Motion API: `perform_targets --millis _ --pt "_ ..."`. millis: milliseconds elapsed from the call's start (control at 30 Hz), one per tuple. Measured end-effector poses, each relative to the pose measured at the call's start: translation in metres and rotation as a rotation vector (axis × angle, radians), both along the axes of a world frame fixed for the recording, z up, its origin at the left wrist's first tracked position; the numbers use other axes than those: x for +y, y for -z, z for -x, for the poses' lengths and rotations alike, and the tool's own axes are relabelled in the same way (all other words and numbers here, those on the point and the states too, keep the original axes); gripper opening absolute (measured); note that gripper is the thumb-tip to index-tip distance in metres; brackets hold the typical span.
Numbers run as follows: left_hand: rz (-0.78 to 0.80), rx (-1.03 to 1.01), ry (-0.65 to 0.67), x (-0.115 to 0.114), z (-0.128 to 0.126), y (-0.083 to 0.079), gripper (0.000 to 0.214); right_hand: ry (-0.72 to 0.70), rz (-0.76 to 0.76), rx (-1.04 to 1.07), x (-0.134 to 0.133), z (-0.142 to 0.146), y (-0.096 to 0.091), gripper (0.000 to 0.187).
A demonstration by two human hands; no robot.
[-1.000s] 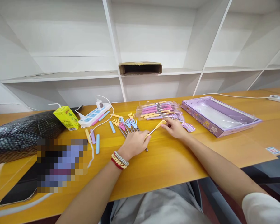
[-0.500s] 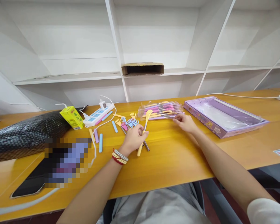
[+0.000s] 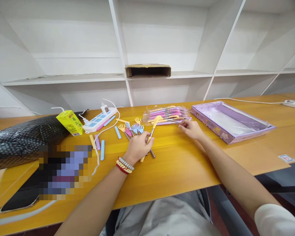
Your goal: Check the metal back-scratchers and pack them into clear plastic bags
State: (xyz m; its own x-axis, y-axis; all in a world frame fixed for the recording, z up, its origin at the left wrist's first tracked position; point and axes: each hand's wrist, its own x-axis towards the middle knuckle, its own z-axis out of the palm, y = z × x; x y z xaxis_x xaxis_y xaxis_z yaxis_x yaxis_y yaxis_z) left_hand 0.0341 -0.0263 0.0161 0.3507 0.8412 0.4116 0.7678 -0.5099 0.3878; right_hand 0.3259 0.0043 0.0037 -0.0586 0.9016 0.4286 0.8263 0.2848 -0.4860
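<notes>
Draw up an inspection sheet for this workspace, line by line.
Surface: yellow-brown desk, glossy.
Work things: yellow scratcher in hand; loose scratchers beside it; plastic-wrapped scratchers behind.
Clutter: drink carton, black wrapped bundle, coloured sticks, purple tray, dark flat item partly pixelated.
Grips: left grip closed around the yellow scratcher; right grip by the plastic-wrapped scratchers, contents unclear.
Cables: white cord runs from the power strip past the coloured sticks.
Surroundings: white shelving holding a cardboard box; other people: nothing seen.

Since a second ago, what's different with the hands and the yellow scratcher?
The right hand's fingers came off the yellow scratcher's head and moved right, near the wrapped scratchers. The left hand still holds the yellow one, now turned so its head points away from the person. The purple box and drink carton stayed put.
</notes>
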Motion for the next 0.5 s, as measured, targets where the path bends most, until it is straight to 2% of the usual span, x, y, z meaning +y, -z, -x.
perform_targets --millis 100,133,233,300,367,433,500 --pt "-0.031 -0.027 -0.02 0.001 0.004 0.0 0.025 0.045 -0.062 -0.023 -0.002 -0.016 -0.022 0.021" --pt "-0.037 -0.033 -0.027 0.002 0.006 0.0 0.025 0.119 -0.094 -0.005 -0.003 -0.027 -0.032 0.02" --pt "-0.044 -0.037 -0.042 0.005 0.01 0.0 0.025 0.471 -0.168 0.051 -0.005 -0.076 -0.064 0.02" --pt "-0.042 -0.019 -0.054 0.008 0.011 0.0 0.026 0.645 -0.069 -0.003 -0.006 -0.114 -0.077 0.017" --pt "-0.04 0.009 -0.056 0.011 0.012 0.0 0.026 0.773 0.095 -0.088 -0.007 -0.15 -0.079 0.015" --pt "-0.044 0.033 -0.05 0.014 0.014 0.001 0.026 0.802 0.308 -0.144 -0.008 -0.178 -0.071 0.011" --pt "-0.048 0.047 -0.052 0.017 0.016 0.002 0.027 0.822 0.543 -0.126 -0.009 -0.197 -0.057 0.022"
